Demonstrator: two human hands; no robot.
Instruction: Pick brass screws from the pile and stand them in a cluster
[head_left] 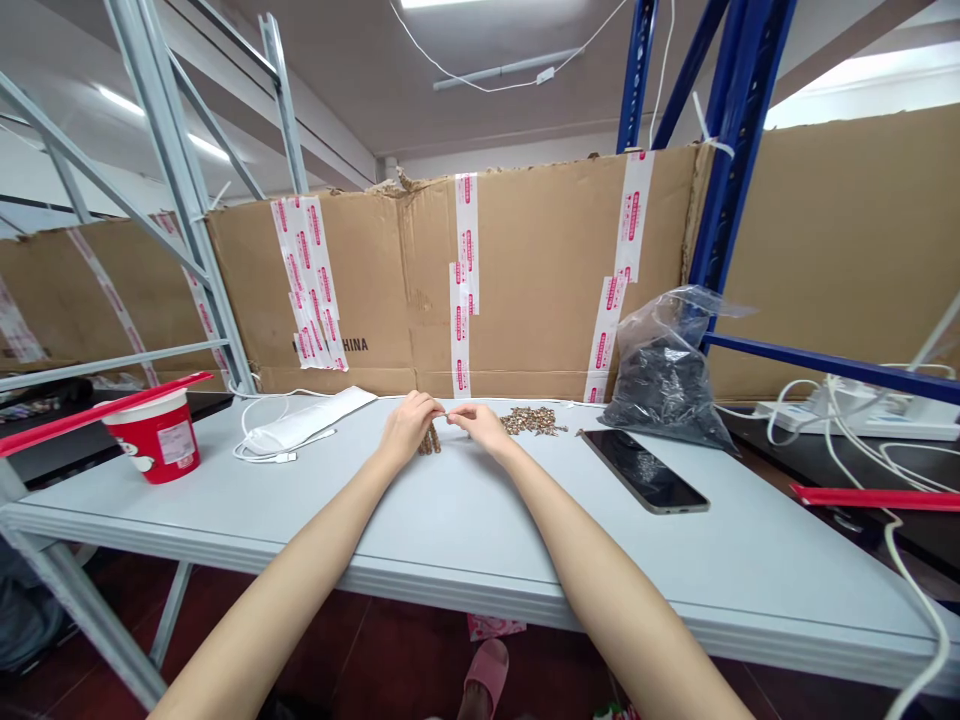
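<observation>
My left hand [411, 425] and my right hand [480, 425] meet over the far middle part of the table, fingertips pinched close together. Between them is a tiny piece, too small to name. Several narrow brownish-gold strips [430, 442] lie on the table just beneath my left hand, partly covered by it. To the right of my right hand is a loose pile of small gold-coloured metal pieces [531, 421].
On the grey table [465, 540], a black phone [646, 470] and a clear bag of black material [664, 385] sit at right. A white cabled device [307, 422] and a red cup [161, 440] are at left. Cardboard [540, 280] walls off the back.
</observation>
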